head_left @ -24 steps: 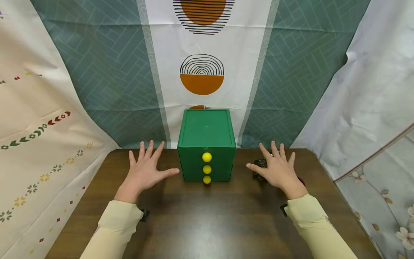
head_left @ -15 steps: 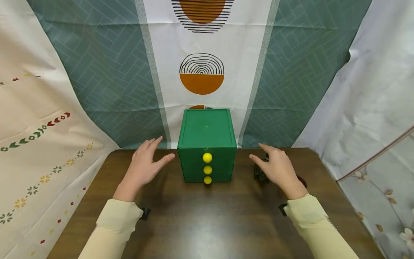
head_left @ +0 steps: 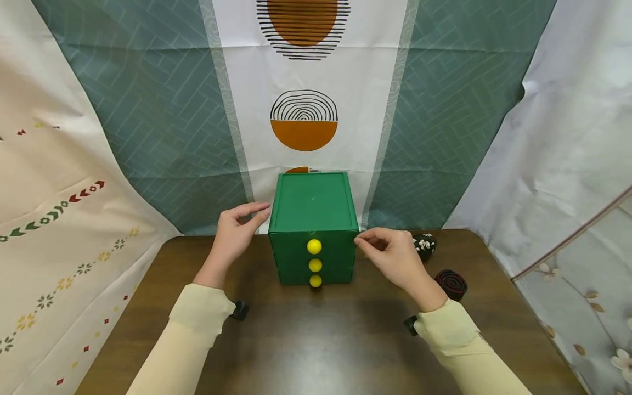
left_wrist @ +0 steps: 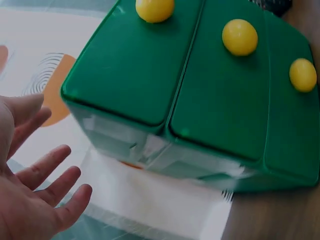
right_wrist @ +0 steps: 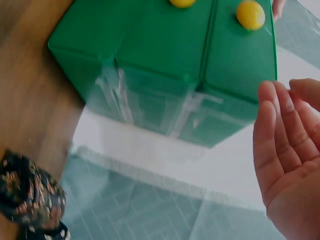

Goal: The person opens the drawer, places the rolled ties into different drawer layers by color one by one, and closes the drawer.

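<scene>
A green box of three drawers [head_left: 316, 206] with yellow round knobs stands at the back of the table, all its drawers pushed in. Beside its upper left edge is my left hand [head_left: 233, 233], thumb and fingers apart; the left wrist view shows the palm [left_wrist: 30, 210] holding nothing. My right hand [head_left: 392, 255] is by the upper right front corner, its fingertips close to the edge. Seen from the right wrist, those fingers are gently bent, thumb near the index, with nothing visible between them. Whether either hand touches the box I cannot tell.
Right of the box lie a dark floral rolled cloth [head_left: 425, 246] and a dark coiled roll with red lines [head_left: 451, 283]. Patterned curtains [head_left: 163, 109] hang behind and at both sides of the brown table [head_left: 306, 340].
Both hands have moved inward from spread positions to the sides of the green box, and their fingers have drawn closer together. The dark rolls on the right have come into clearer view.
</scene>
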The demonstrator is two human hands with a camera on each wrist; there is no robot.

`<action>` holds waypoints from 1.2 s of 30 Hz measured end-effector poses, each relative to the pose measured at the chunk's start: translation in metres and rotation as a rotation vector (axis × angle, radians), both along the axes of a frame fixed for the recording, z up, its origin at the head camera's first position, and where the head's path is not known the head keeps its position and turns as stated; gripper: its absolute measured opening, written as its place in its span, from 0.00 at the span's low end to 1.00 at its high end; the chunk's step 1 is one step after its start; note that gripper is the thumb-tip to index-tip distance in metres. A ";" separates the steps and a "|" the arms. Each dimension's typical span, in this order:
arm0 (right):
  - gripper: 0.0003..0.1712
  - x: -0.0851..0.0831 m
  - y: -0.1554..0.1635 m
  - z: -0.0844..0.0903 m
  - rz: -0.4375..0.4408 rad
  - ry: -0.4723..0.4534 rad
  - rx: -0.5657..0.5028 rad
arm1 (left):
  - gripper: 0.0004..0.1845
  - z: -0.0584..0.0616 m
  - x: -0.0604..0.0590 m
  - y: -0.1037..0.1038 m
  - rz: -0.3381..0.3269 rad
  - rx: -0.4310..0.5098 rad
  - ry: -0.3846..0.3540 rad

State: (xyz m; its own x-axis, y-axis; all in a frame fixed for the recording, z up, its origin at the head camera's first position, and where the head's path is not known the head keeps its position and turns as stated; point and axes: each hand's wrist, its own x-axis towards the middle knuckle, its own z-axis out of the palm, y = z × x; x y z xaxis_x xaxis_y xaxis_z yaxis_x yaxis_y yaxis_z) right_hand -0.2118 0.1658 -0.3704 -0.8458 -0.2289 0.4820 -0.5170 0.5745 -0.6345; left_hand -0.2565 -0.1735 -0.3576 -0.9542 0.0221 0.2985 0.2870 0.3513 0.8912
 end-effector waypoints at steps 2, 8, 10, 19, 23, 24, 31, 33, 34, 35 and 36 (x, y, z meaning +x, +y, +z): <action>0.08 0.001 -0.009 -0.004 0.065 -0.060 -0.030 | 0.20 -0.004 -0.004 0.002 -0.013 0.046 -0.028; 0.12 0.004 -0.033 -0.016 0.207 -0.161 -0.089 | 0.18 -0.015 -0.007 0.010 -0.016 0.132 -0.074; 0.12 0.005 -0.040 -0.017 0.214 -0.173 -0.090 | 0.18 -0.017 -0.007 0.012 -0.016 0.145 -0.080; 0.18 0.006 -0.064 -0.019 0.211 -0.274 -0.049 | 0.21 -0.021 -0.010 0.008 -0.015 0.116 -0.102; 0.20 0.005 -0.067 -0.020 0.211 -0.299 -0.091 | 0.21 -0.019 -0.009 0.007 -0.011 0.101 -0.145; 0.21 0.004 -0.067 -0.021 0.216 -0.305 -0.102 | 0.21 -0.018 -0.008 0.007 -0.013 0.103 -0.159; 0.23 0.000 -0.069 -0.021 0.225 -0.317 -0.169 | 0.21 -0.005 -0.002 0.014 -0.030 0.155 -0.233; 0.22 -0.002 -0.069 -0.021 0.219 -0.324 -0.199 | 0.21 -0.006 -0.004 0.015 -0.027 0.165 -0.240; 0.21 -0.003 -0.070 -0.021 0.216 -0.329 -0.214 | 0.22 -0.007 -0.005 0.015 -0.025 0.167 -0.243; 0.21 -0.004 -0.070 -0.021 0.213 -0.339 -0.229 | 0.22 -0.008 -0.006 0.015 -0.022 0.170 -0.245; 0.20 -0.005 -0.070 -0.021 0.213 -0.350 -0.245 | 0.22 -0.010 -0.008 0.015 -0.019 0.172 -0.245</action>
